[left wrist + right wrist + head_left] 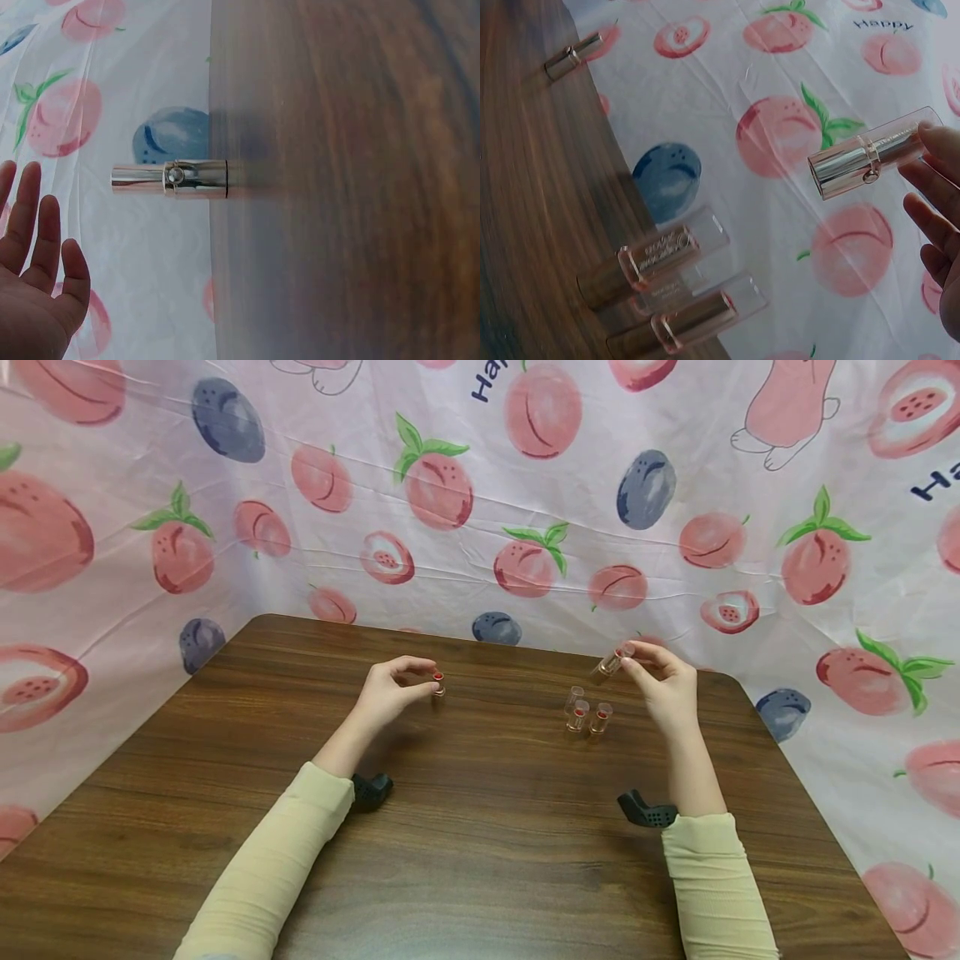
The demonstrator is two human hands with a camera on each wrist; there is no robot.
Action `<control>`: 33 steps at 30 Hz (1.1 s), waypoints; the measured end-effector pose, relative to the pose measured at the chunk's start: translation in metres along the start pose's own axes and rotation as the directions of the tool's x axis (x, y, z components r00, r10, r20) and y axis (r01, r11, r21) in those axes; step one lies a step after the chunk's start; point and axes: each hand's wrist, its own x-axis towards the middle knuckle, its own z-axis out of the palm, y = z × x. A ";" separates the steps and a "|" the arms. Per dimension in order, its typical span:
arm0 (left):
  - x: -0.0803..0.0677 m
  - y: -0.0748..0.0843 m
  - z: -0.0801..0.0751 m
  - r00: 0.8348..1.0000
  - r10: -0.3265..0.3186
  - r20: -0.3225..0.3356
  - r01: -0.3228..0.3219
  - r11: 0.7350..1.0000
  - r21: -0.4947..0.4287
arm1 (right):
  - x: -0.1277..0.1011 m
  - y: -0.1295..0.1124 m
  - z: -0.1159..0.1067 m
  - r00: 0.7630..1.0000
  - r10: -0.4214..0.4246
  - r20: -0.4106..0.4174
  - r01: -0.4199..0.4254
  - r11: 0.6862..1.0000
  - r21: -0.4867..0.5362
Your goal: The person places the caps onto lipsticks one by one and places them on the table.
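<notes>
Lipstick tube (607,663): clear cap, rose-gold base, pinched by right hand (663,687) fingers. Second lipstick (438,683): upright on bench (480,827), left hand (390,689) fingers loosely curled beside it.

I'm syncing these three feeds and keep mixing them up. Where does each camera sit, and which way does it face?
Head: on the head, looking forward and down at the wooden table; both sleeved forearms, the left hand and the right hand show.
Left wrist: looks across the table at the lone lipstick; only spread fingers show.
Right wrist: looks at the held lipstick in the right hand's grip and the three standing lipsticks; fingertips show.
Shared: both wrist views show the lone lipstick.
</notes>
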 end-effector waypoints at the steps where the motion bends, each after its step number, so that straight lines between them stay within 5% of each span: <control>1: 0.001 -0.005 -0.001 1.000 -0.007 -0.006 0.007 1.000 -0.001 | 0.000 0.001 0.000 1.000 0.005 -0.003 -0.005 1.000 -0.007; 8: 0.002 -0.019 -0.006 0.999 -0.034 -0.020 0.035 0.999 0.022 | -0.001 0.012 -0.004 1.000 0.009 -0.020 -0.011 0.995 -0.094; 17: 0.004 -0.025 -0.013 0.990 -0.134 0.039 0.133 0.991 0.029 | -0.003 0.023 -0.008 0.995 0.104 -0.001 -0.102 0.971 -0.217; 33: 0.013 -0.037 -0.014 0.958 -0.247 0.147 0.229 0.965 0.129 | -0.004 0.053 -0.015 0.987 0.140 0.080 -0.121 0.972 -0.201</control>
